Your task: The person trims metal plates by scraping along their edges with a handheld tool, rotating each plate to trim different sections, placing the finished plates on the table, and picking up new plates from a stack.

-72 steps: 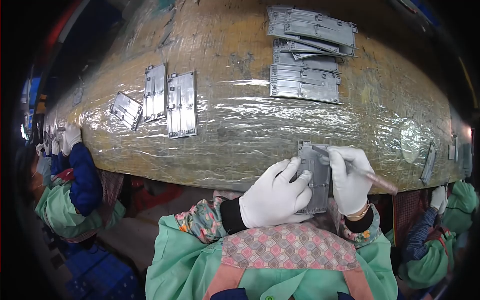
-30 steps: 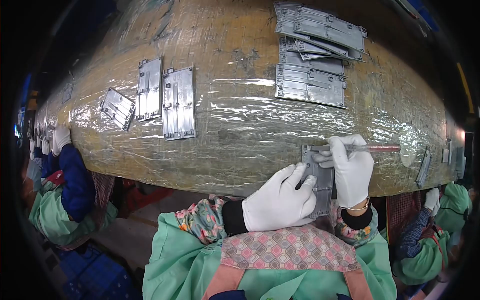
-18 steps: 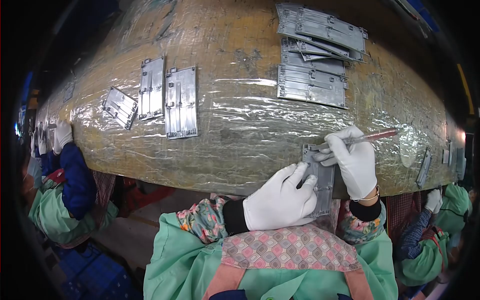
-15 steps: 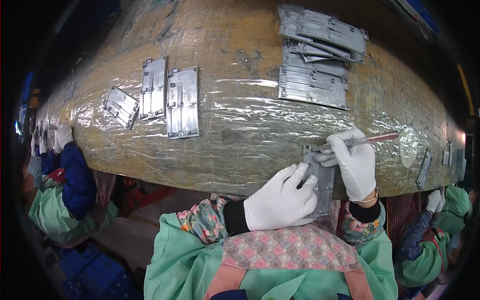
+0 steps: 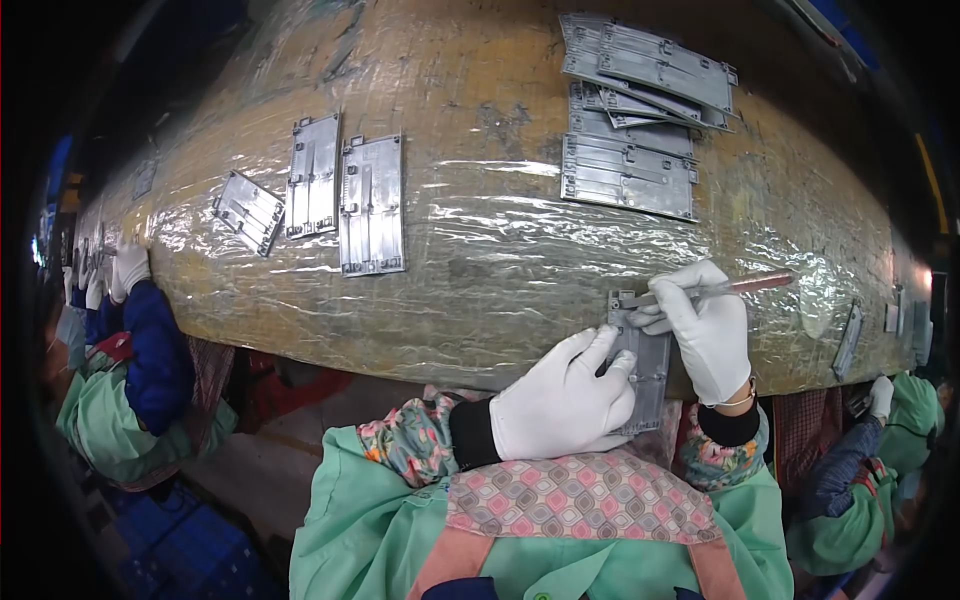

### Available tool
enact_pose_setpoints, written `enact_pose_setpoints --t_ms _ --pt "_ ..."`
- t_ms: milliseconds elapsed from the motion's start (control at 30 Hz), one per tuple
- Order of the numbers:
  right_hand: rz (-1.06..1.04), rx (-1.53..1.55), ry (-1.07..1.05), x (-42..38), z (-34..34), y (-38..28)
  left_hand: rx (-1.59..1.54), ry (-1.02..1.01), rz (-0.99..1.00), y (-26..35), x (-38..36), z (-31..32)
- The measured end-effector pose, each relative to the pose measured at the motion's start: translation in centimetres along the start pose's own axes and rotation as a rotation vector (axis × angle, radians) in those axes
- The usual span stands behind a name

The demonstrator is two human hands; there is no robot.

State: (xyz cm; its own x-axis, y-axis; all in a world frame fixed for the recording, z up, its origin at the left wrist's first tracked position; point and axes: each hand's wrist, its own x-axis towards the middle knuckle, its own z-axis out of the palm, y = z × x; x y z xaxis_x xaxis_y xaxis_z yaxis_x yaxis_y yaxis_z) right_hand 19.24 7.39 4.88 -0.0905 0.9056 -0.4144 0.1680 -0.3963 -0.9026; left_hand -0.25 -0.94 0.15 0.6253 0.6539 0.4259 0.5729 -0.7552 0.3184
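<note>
A grey metal plate (image 5: 650,370) lies lengthwise at the table's near edge, partly hidden by my gloves. My left hand (image 5: 565,400), in a white glove, is closed on its left side, with thumb and forefinger on its face. In my white-gloved right hand (image 5: 705,330) is a slim pen-like tool with a reddish handle (image 5: 762,283), pinched between the fingers. The tool's front end is over the plate's upper end; its exact contact is hidden by the fingers.
A pile of grey plates (image 5: 630,175) lies at the back right. Left of centre are several more plates (image 5: 371,205). Another part (image 5: 848,342) rests near the right edge. Co-workers in green aprons (image 5: 115,425) sit at the far left and far right (image 5: 850,520).
The tool in my right hand has tilted slightly, its handle end a little lower. My left hand and the held plate look nearly unchanged. The co-worker's hand at right has shifted slightly.
</note>
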Motion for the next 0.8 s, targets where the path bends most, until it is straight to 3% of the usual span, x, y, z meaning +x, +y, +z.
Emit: enact_pose_setpoints --t_ms 167,400,567,800 --pt "-0.010 -0.006 0.126 -0.4 0.8 0.0 0.029 -0.013 0.010 -0.1 0.0 -0.1" --pt "-0.001 -0.045 0.034 -0.1 0.1 0.1 -0.019 0.026 -0.027 0.1 0.2 -0.3" --pt "-0.089 -0.042 0.190 -1.1 1.4 0.7 0.012 0.037 -0.020 0.1 0.0 -0.1" --pt "-0.063 -0.003 0.202 -0.9 1.6 0.6 -0.003 0.052 -0.017 0.0 -0.1 0.0"
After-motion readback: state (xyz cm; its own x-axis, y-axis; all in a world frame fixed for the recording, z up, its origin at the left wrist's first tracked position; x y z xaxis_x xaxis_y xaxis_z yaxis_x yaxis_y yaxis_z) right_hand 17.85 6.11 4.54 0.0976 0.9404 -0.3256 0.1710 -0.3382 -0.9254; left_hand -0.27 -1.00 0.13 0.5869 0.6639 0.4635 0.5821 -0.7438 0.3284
